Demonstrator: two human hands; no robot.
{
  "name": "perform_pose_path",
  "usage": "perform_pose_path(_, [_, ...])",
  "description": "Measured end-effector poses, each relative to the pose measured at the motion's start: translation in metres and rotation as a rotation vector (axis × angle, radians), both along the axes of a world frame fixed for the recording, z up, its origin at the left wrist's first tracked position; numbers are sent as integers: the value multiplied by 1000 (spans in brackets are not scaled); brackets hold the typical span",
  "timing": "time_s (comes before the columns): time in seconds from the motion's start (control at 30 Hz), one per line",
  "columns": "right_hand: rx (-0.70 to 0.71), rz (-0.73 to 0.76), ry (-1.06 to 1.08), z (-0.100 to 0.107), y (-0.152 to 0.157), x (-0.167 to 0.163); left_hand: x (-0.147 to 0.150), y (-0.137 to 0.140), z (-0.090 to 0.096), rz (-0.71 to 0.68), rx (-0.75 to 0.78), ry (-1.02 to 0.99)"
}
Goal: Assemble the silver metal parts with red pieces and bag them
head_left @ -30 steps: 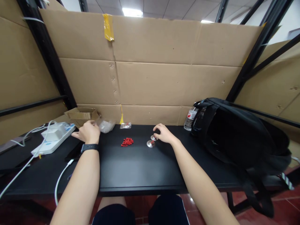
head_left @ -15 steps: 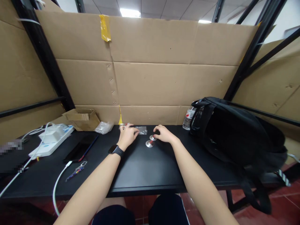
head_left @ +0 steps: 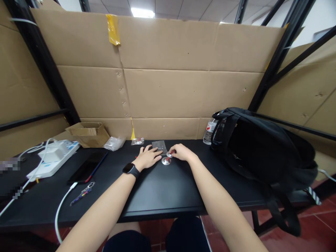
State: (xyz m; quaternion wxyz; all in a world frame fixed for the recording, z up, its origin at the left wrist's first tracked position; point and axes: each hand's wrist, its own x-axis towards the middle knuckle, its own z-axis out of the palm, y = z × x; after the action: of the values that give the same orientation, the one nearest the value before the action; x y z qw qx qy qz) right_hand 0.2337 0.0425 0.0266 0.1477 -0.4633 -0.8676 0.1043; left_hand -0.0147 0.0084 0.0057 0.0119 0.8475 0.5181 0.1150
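Observation:
My left hand (head_left: pixel 147 158), with a black watch on the wrist, lies flat on the black table (head_left: pixel 162 192) with its fingers spread; it covers the spot where the small red pieces lay. A small clear plastic bag (head_left: pixel 159 145) rests just beyond its fingertips. My right hand (head_left: pixel 183 153) pinches a small silver metal part (head_left: pixel 169 154) with a bit of red on it. A second silver disc (head_left: pixel 166 161) sits on the table right in front of it, between the two hands.
A black backpack (head_left: pixel 262 143) fills the table's right side, with a water bottle (head_left: pixel 209 131) behind it. At the left are a cardboard box (head_left: pixel 88 133), a crumpled clear bag (head_left: pixel 114 142), a power strip (head_left: pixel 52 159), a phone (head_left: pixel 86 168), keys (head_left: pixel 82 193) and a white cable (head_left: pixel 61 210). Cardboard walls surround the table.
My left hand came from the cardboard box at the left to the centre, laid a small clear bag down and now rests flat over the red pieces. My right hand stayed on the silver part.

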Motion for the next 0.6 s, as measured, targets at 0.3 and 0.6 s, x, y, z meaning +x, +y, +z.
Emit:
perform_pose_path(0.3, [36,-212,-37,8,-10,-5,10,-8,13,-90,276,-136])
perform_pose_path(0.6, [17,-297,-97,16,-16,-5,39,-33,28,-349,239,-18])
